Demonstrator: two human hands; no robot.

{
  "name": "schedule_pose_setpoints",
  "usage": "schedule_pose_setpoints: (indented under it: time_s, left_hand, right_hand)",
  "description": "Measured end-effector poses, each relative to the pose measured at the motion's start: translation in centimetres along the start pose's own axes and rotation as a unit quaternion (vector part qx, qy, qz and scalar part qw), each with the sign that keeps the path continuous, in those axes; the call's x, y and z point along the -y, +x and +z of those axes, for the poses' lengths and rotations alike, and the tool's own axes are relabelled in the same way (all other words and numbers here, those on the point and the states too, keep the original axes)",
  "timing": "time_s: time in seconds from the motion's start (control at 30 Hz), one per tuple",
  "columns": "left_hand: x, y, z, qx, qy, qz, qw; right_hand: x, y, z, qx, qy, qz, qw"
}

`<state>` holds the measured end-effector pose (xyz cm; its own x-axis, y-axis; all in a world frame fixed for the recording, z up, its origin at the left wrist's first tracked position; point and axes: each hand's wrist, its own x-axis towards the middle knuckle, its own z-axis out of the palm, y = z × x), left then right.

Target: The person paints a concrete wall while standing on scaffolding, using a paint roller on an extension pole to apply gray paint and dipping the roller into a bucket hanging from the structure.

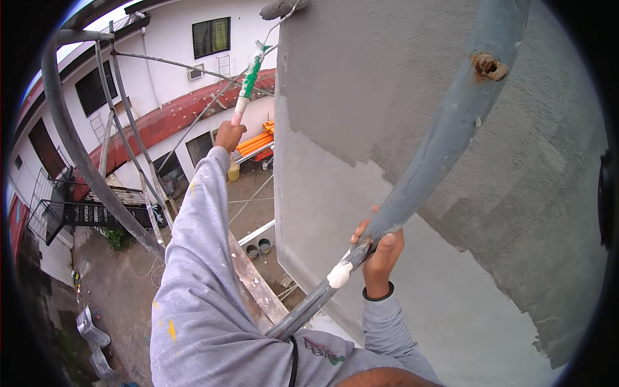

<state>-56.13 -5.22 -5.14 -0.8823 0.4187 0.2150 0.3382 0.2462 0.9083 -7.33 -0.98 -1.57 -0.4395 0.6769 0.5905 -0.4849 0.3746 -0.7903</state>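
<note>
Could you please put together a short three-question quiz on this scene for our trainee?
1. Which hand holds the green-marked roller handle?
2. True or false: both hands are on that handle.
3. The nearby wall shows: A) one even grey; B) darker and lighter grey; C) red and white.

Key:
1. The left hand.
2. False: the right hand holds the grey pole.
3. B.
</note>
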Motion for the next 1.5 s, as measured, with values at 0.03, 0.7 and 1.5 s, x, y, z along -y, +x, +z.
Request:
schedule_pose_setpoints:
  time_s: [0.03, 0.7, 1.5]
  left_hand:
    - [0.8, -0.3, 0.4, -0.001, 0.014, 0.003, 1.0]
    - [14.5, -11.9, 2.9, 0.105, 0.021, -0.128, 0.986]
    - [16.1, -18.0, 8.7, 0.096, -0.128, -0.174, 0.972]
  right_hand:
    - [0.0, 0.0, -0.1, 0.0, 0.001, 0.005, 1.0]
    - [-0.1, -0.1, -0.2, 0.003, -0.001, 0.001, 1.0]
    - [-0.1, 0.0, -0.4, 0.015, -0.003, -0.006, 1.0]
